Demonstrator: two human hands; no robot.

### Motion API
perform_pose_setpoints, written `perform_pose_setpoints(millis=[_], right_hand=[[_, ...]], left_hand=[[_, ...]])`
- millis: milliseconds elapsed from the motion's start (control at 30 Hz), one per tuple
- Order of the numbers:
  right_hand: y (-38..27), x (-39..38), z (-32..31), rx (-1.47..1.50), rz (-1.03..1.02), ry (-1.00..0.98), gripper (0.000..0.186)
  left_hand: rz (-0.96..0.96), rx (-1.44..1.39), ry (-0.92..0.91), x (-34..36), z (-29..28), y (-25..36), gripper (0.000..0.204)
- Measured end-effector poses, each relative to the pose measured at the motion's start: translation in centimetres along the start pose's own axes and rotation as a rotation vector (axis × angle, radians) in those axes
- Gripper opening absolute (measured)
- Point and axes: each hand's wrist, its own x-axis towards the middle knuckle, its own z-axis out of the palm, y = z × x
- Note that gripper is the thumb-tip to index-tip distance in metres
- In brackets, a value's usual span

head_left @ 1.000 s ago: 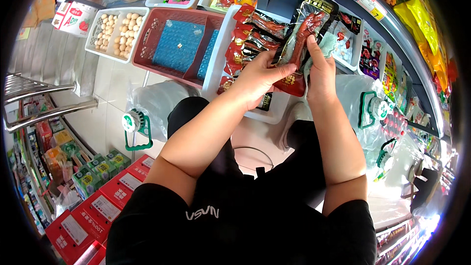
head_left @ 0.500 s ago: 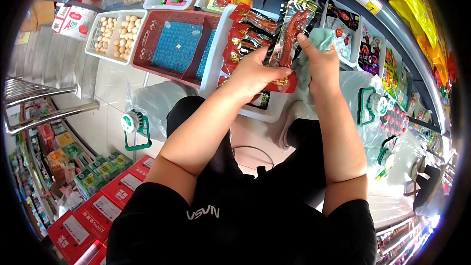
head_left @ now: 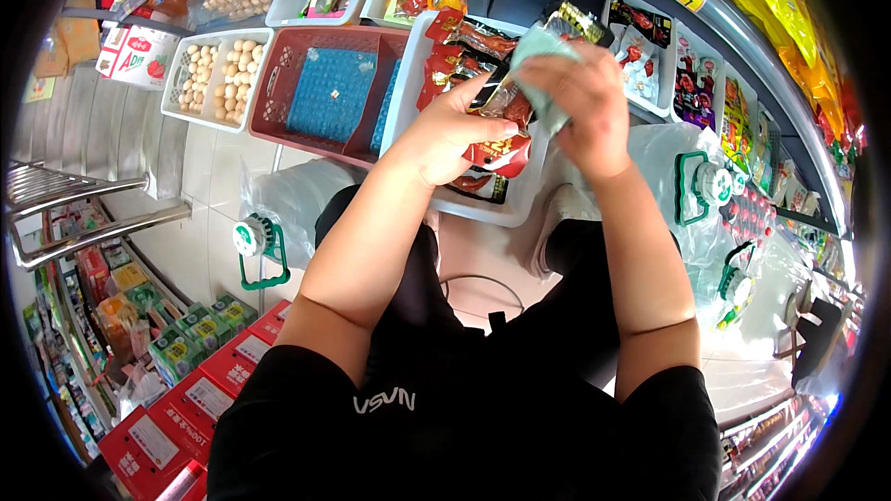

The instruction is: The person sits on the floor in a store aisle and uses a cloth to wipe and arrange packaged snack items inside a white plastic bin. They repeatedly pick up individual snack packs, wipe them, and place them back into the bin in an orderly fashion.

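My left hand [head_left: 452, 134] grips the lower end of a vacuum-sealed meat snack packet [head_left: 504, 150], thumb on its red printed end. My right hand [head_left: 594, 116] is closed on a pale green cloth [head_left: 538, 97] and presses it over the packet's upper part. Fingers and cloth hide most of the packet; its dark upper end sticks out beyond the cloth. Both hands are above a white plastic bin [head_left: 401, 116], where similar red and black packets [head_left: 455, 63] lie in a row.
Left of the bin stand a reddish-brown basket [head_left: 269, 83] lined with blue bubble wrap and a white tray of eggs [head_left: 243, 65]. Large clear water jugs flank my legs, with green handles on the left [head_left: 264, 250] and right [head_left: 691, 187]. More snack bins [head_left: 640, 60] line the right shelf.
My right hand has brought the cloth from behind the packet onto its front, covering much of it. The packet has tilted, and my left hand has shifted slightly left and down.
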Motion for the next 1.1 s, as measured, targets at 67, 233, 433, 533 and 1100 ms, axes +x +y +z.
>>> perform_pose_setpoints(millis=[67,233,433,533,1100], right_hand=[[1.9,0.0,-0.2,-0.048,0.091,0.061,0.047],[0.8,-0.5,0.1,0.139,0.151,-0.037,0.059],[-4.1,-1.0,1.8,0.389,0.107,-0.196,0.065],[-4.9,-1.0,1.9,0.423,0.081,-0.218,0.067],[1.2,-1.8,-0.5,0.322,0.679,-0.041,0.032]], left_hand=[[0.007,0.026,0.006,-0.2,1.0,0.1,0.052],[0.02,0.019,0.06,0.4,0.3,-0.2,0.047],[0.109,-0.113,0.285,1.0,0.8,-0.4,0.06],[0.172,-0.171,0.247,1.0,0.7,-0.1,0.062],[0.17,0.317,0.289,0.5,-3.5,2.9,0.053]])
